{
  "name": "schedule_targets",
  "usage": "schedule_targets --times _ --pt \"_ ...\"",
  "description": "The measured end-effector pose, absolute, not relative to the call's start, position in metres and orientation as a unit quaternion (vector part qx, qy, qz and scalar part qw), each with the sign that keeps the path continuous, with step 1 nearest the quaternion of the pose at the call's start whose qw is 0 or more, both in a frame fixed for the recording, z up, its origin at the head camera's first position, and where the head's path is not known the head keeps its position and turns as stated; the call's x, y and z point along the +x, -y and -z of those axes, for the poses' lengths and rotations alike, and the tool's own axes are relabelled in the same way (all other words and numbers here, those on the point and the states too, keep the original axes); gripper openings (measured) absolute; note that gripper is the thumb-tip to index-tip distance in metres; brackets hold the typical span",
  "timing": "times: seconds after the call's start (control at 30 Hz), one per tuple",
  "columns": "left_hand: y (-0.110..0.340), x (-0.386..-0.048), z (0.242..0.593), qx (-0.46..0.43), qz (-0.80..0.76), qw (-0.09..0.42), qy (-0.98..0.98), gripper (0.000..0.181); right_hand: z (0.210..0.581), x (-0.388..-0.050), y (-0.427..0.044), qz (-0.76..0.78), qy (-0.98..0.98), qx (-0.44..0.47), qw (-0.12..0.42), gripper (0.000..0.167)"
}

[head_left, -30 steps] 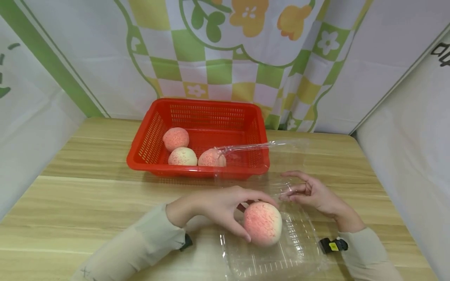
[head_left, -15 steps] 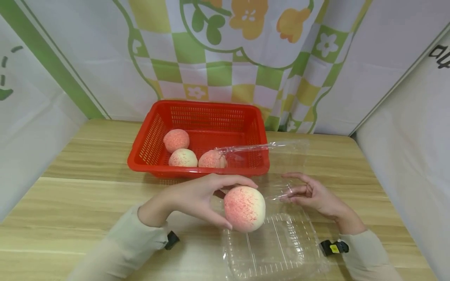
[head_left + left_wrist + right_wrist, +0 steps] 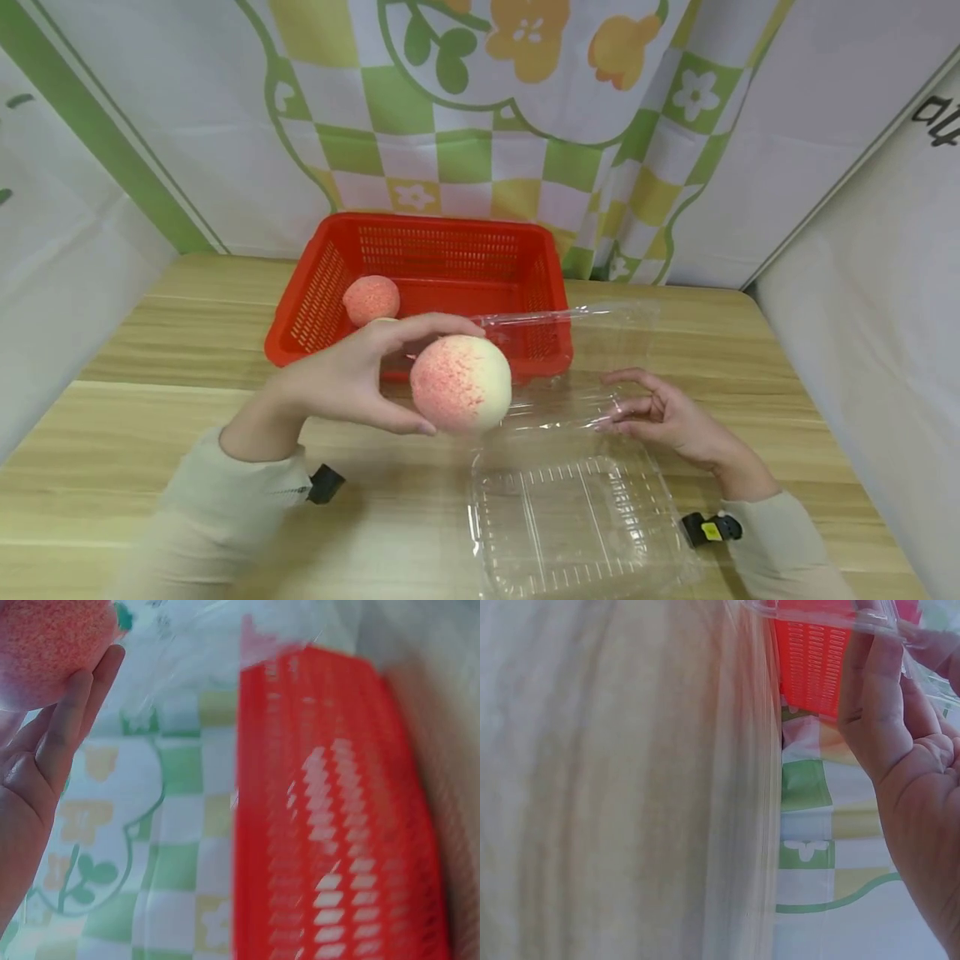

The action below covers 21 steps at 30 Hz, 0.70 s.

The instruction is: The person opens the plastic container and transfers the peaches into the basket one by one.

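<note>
My left hand (image 3: pixel 341 379) grips a pink-and-cream toy peach (image 3: pixel 461 385), raised in front of the red basket. In the left wrist view the fingers (image 3: pixel 64 739) curve against the peach (image 3: pixel 56 649). On the table lies a clear plastic clamshell box (image 3: pixel 562 575), its lid raised toward the basket. Thumb and fingers of my right hand (image 3: pixel 675 425) pinch the lid's edge at the right, and the right wrist view shows that hand (image 3: pixel 911 750) at the clear plastic rim (image 3: pixel 817 616). No peach is inside the box.
The red perforated basket (image 3: pixel 442 223) stands at the table's back, against a checked curtain (image 3: pixel 465 158). One pink peach (image 3: pixel 371 300) shows inside; the left hand hides what lies in front of it. Bare wood (image 3: pixel 135 450) spreads at left.
My left hand has lifted the peach from over the box's tray and carried it up and left, toward the basket's front. The right hand stays at the lid.
</note>
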<state>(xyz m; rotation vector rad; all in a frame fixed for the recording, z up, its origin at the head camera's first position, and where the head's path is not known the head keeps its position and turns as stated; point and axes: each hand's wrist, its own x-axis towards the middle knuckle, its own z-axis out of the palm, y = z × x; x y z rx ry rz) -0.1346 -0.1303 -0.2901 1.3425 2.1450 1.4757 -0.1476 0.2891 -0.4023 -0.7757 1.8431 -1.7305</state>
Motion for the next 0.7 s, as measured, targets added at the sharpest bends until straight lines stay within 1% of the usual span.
schedule_targets --times 0.23,0.33,0.53,0.7 --pt "0.155 -0.156 0.276 0.417 -0.551 0.057 -0.721 0.078 0.403 -0.147 -0.29 0.639 -0.668 -0.29 0.247 0.058" --pt "0.164 -0.169 0.274 0.393 -0.561 0.049 -0.727 0.076 0.403 -0.148 -0.291 0.642 -0.663 -0.294 0.248 0.057" --pt "0.177 -0.2 0.271 0.315 -0.541 0.059 -0.778 0.074 0.402 -0.147 -0.29 0.645 -0.662 -0.291 0.249 0.055" --pt "0.174 -0.227 0.265 0.277 -0.493 0.088 -0.82 0.074 0.402 -0.146 -0.291 0.645 -0.665 -0.287 0.246 0.055"
